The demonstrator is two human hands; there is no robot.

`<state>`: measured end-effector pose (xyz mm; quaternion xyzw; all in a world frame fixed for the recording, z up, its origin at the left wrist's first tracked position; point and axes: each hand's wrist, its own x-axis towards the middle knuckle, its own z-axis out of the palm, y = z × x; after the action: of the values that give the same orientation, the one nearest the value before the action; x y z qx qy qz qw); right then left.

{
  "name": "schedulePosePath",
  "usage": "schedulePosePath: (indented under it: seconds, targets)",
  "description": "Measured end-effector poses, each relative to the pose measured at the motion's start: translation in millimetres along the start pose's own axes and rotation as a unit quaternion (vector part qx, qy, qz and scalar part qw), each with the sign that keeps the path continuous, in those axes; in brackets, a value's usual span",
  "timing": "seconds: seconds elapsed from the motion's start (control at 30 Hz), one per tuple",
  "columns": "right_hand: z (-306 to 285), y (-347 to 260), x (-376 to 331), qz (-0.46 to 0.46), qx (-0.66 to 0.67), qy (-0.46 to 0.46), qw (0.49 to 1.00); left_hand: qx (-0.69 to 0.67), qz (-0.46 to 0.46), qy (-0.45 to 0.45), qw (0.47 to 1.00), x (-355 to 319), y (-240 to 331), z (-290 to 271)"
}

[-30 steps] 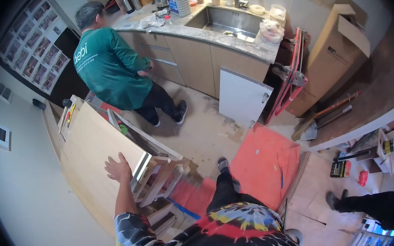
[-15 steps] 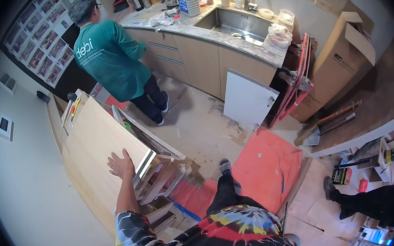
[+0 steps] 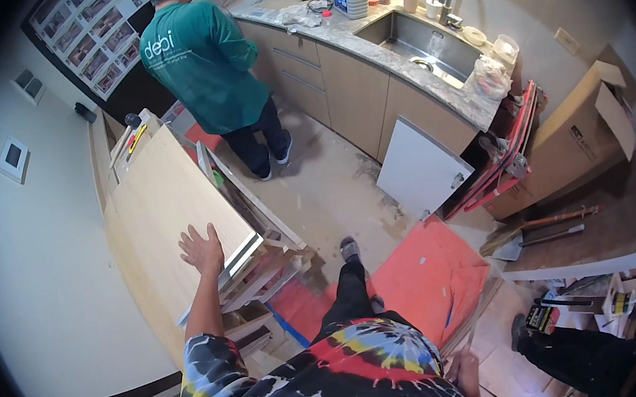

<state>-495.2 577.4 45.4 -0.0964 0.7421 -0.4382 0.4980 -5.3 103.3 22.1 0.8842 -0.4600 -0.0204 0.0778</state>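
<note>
Against the left wall, a large pale wooden panel (image 3: 170,213) is leaned on stacked boards (image 3: 263,269), steadied by the left hand (image 3: 202,249) laid flat with fingers spread, gripping nothing. The panel could likely slide off, as only a palm holds it. The right hand (image 3: 465,372) is barely seen, its fingers' state unclear; a person in a green shirt (image 3: 205,64), an orange floor sheet (image 3: 418,281) and a cardboard box (image 3: 565,144) crowd the floor.

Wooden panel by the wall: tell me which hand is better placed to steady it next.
Left. The left hand already lies flat on the wooden panel, near its lower edge. The right hand is low by the hip, far from it, so it would probably need a long reach.
</note>
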Motion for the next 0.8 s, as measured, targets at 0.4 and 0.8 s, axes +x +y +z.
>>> schedulePosePath:
  seconds: [0.4,0.8]
  targets:
    - [207.6,-187.4,209.0,-0.255,-0.41,-0.115,0.868,-0.007,0.0,-0.012,1.0,3.6,-3.6,2.7]
    - [389.4,-282.3,303.0,-0.366,-0.481,-0.293,0.741,0.016,0.04,-0.029,0.999,15.2,27.6,31.9]
